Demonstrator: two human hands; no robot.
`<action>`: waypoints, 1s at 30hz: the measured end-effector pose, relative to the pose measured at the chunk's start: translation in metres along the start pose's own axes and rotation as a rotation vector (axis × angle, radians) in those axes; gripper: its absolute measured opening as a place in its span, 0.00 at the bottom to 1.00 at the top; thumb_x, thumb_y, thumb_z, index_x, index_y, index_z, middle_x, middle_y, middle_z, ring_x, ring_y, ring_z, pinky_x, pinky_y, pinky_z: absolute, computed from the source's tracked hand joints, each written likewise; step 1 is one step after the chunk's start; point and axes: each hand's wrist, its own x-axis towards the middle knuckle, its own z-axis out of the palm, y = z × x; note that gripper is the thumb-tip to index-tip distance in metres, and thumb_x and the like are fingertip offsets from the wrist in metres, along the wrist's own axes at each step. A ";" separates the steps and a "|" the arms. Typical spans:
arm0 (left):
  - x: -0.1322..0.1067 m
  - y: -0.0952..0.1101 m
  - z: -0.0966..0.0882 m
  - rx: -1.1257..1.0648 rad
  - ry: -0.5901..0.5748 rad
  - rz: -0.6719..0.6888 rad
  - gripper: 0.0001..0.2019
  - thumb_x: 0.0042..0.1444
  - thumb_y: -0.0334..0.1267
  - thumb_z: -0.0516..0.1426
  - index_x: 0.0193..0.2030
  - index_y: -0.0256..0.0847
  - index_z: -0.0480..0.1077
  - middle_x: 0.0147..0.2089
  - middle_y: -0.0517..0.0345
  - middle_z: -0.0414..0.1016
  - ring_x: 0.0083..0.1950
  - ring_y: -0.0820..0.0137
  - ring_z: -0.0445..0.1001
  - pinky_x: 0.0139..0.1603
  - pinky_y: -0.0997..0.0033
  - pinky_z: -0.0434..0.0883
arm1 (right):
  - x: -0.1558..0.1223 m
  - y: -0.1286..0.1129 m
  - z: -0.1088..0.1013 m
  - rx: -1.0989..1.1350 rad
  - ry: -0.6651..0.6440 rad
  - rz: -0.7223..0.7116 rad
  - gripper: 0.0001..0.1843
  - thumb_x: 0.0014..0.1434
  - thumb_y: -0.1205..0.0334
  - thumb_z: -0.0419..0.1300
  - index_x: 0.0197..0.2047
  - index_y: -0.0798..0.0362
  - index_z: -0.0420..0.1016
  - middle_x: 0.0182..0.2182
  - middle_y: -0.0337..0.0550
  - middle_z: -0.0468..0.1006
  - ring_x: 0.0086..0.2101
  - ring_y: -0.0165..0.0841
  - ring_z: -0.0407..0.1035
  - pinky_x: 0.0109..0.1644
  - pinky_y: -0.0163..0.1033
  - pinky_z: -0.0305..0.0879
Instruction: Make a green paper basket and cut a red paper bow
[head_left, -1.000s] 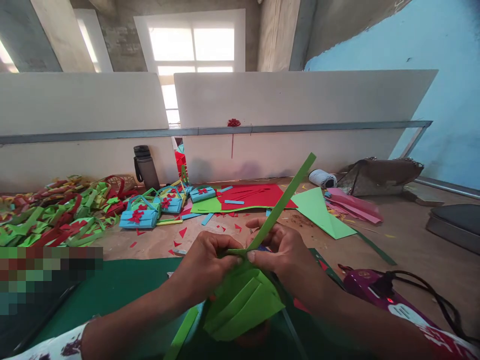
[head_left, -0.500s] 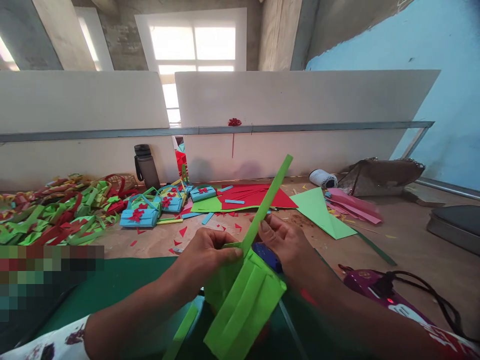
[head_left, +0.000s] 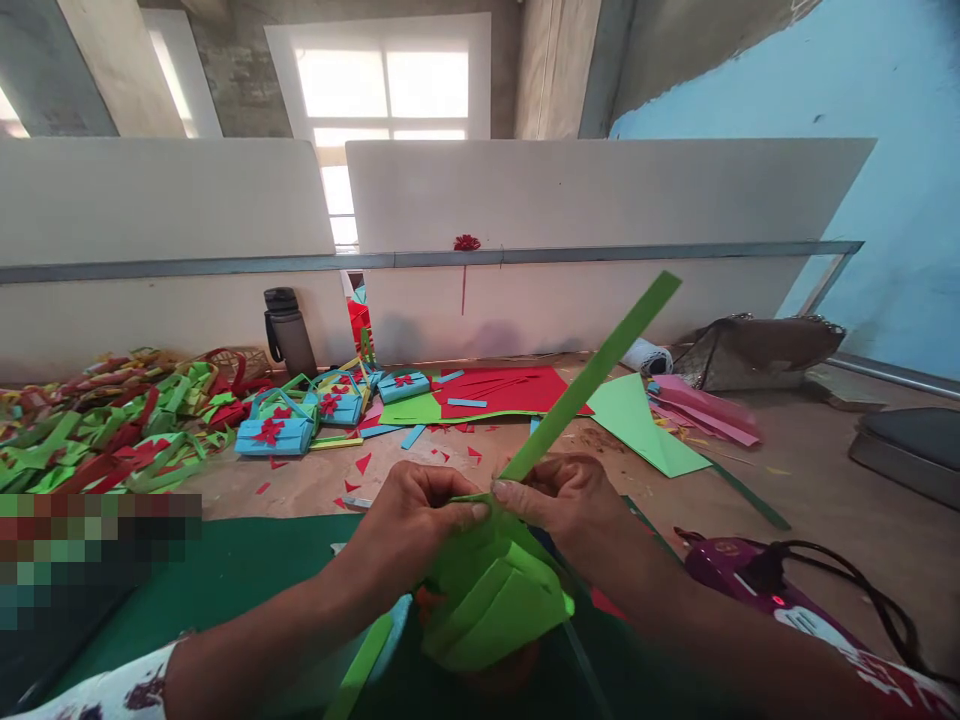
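- Lower centre of the frame: folded, pleated bright-green paper basket body, held above the dark-green cutting mat.
- Left hand: closed, thumb and fingertips pinched on the basket's upper rim, just left of the strip's foot.
- Right hand: closed likewise, fingertips pressed against the base of the long, narrow green paper strip; fingertips of both hands nearly touching there.
- Strip slanted from the pinch point up toward the upper right of the frame, free end in the air.
- Step in hand, as judged: seating one end of the strip as a handle on the basket rim; the join itself hidden under the fingers.
- Next move, as judged: firm, steady pressure at the join, then the free end bent over to the opposite rim without a crease.
- Left middle of the frame: finished blue paper baskets with red bows beside a heap of green and red paper strips.
- Lower right: purple glue gun with black cord; centre: red paper sheet.
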 end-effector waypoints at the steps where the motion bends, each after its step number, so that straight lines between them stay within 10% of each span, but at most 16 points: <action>1: 0.000 0.001 0.000 -0.009 0.007 0.000 0.08 0.46 0.38 0.61 0.25 0.34 0.73 0.22 0.61 0.71 0.22 0.77 0.66 0.23 0.78 0.59 | 0.000 0.000 0.000 0.018 0.004 0.004 0.08 0.48 0.63 0.60 0.20 0.54 0.70 0.21 0.40 0.73 0.23 0.32 0.69 0.24 0.35 0.65; 30: 0.000 0.005 0.002 0.201 0.023 0.037 0.03 0.44 0.30 0.56 0.27 0.34 0.71 0.22 0.64 0.68 0.22 0.79 0.64 0.21 0.82 0.60 | 0.004 0.010 -0.001 -0.087 -0.041 -0.026 0.07 0.48 0.67 0.59 0.29 0.56 0.79 0.24 0.40 0.77 0.25 0.30 0.70 0.27 0.33 0.65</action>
